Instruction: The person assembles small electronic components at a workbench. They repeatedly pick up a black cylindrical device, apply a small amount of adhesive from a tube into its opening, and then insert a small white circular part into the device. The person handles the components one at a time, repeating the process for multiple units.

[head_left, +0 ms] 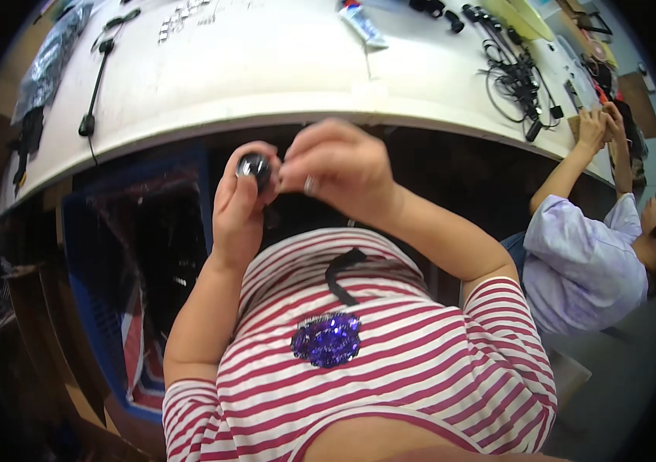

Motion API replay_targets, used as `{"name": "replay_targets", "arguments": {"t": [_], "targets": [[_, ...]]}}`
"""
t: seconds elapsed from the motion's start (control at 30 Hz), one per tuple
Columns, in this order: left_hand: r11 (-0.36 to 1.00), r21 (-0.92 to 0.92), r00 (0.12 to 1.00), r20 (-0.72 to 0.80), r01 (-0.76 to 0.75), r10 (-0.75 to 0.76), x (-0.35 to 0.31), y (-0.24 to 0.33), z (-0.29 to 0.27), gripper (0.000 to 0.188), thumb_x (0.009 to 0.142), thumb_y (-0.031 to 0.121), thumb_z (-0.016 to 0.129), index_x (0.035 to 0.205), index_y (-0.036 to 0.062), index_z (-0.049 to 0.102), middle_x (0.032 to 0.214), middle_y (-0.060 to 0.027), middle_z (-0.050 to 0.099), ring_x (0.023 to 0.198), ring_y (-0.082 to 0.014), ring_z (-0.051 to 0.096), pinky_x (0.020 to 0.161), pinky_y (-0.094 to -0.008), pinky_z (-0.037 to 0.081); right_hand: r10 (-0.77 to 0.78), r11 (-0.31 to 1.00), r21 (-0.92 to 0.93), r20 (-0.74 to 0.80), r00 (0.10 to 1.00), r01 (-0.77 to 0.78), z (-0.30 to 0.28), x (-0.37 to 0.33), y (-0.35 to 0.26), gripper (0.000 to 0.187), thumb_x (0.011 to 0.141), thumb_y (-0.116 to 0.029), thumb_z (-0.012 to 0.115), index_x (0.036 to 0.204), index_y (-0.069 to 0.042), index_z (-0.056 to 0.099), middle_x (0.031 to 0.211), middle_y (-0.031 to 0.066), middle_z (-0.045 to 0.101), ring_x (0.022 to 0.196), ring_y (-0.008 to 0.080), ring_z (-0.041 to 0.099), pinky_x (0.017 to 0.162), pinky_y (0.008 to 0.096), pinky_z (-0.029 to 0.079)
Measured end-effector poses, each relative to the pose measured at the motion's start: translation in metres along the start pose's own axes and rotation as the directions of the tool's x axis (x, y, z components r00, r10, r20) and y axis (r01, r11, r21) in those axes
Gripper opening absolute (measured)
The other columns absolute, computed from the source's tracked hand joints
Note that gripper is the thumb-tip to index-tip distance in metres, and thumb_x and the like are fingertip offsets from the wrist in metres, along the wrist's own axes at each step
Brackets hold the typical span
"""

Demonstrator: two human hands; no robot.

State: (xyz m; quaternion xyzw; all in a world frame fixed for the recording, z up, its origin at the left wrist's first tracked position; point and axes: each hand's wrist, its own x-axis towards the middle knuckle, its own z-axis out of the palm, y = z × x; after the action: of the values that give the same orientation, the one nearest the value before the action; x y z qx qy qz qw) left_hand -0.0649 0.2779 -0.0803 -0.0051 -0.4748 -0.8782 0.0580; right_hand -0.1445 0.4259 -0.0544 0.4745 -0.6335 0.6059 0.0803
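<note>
My left hand (237, 202) is closed around a small, round, glossy black part (254, 168) with a shiny, lens-like face. It is held in front of my body, just off the table's near edge. My right hand (342, 165) is right beside it, with thumb and fingers pinched together at the part's right side. Slight motion blurs these fingers, and whatever is between them is too small or hidden to name. A ring shows on one finger.
On the white table (266, 69) lie a black rod-shaped device with a cable (97, 92), a tube (362, 27) and a tangle of black cabled parts (516, 85). Below stands a blue crate (85, 262) with a plastic liner. To the right, another person (586, 258) works at the table.
</note>
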Motion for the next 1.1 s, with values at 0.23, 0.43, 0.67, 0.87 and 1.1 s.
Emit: {"name": "replay_targets", "arguments": {"t": [0.23,0.43,0.67,0.87,1.1], "targets": [[0.974,0.125,0.982,-0.039,0.188,-0.185,0.008,-0.004,-0.019,0.015,0.073,0.015,0.061,0.079,0.005,0.052,0.074,-0.0023,0.052,0.06,-0.0044,0.039,0.054,-0.018,0.031,-0.166,0.86,-0.408,0.346,0.924,0.307,-0.047,0.037,0.026,0.016,0.072,-0.003,0.063,0.088,-0.007,0.063,0.086,0.0061,0.063,0.068,0.018,0.06,0.06,0.0271,0.05],[0.967,0.215,0.986,-0.119,0.137,-0.113,0.008,-0.008,-0.015,0.013,0.075,0.015,0.061,0.077,0.0067,0.051,0.065,-0.003,0.051,0.051,-0.0039,0.035,0.048,-0.0172,0.026,0.215,0.415,-0.86,-0.225,0.95,-0.297,-0.105,0.107,0.113,0.027,0.079,-0.027,0.063,0.098,-0.008,0.061,0.091,0.0104,0.064,0.079,0.0253,0.062,0.071,0.035,0.048],[0.956,0.258,0.975,-0.205,0.142,-0.089,0.017,0.0,-0.01,0.008,0.079,0.008,0.059,0.078,0.0059,0.052,0.062,0.0004,0.048,0.052,-0.004,0.036,0.047,-0.0179,0.025,0.548,0.609,-0.558,-0.218,0.807,-0.564,-0.112,0.124,0.121,0.03,0.075,-0.03,0.066,0.088,-0.003,0.064,0.079,0.01,0.065,0.073,0.0204,0.062,0.067,0.0316,0.047],[0.884,0.459,0.988,-0.15,0.09,-0.023,0.027,0.024,0.002,0.025,0.076,0.008,0.067,0.098,-0.0005,0.06,0.076,-0.0002,0.057,0.067,-0.0062,0.051,0.06,-0.0188,0.039,0.525,0.849,-0.123,0.094,0.846,-0.514,-0.044,0.06,0.01,0.019,0.081,-0.018,0.063,0.081,0.001,0.061,0.069,0.0021,0.059,0.062,0.0062,0.051,0.056,0.0206,0.041],[0.947,0.278,0.985,-0.103,0.161,-0.137,0.005,0.026,0.004,0.025,0.074,0.01,0.071,0.095,-0.002,0.063,0.077,-0.0031,0.063,0.069,-0.0066,0.058,0.065,-0.0184,0.046,0.576,0.793,0.156,0.128,0.808,-0.59,-0.005,-0.004,-0.013,0.018,0.085,-0.018,0.059,0.082,0.0,0.06,0.065,0.0007,0.057,0.059,0.0039,0.05,0.051,0.0191,0.04]]}}
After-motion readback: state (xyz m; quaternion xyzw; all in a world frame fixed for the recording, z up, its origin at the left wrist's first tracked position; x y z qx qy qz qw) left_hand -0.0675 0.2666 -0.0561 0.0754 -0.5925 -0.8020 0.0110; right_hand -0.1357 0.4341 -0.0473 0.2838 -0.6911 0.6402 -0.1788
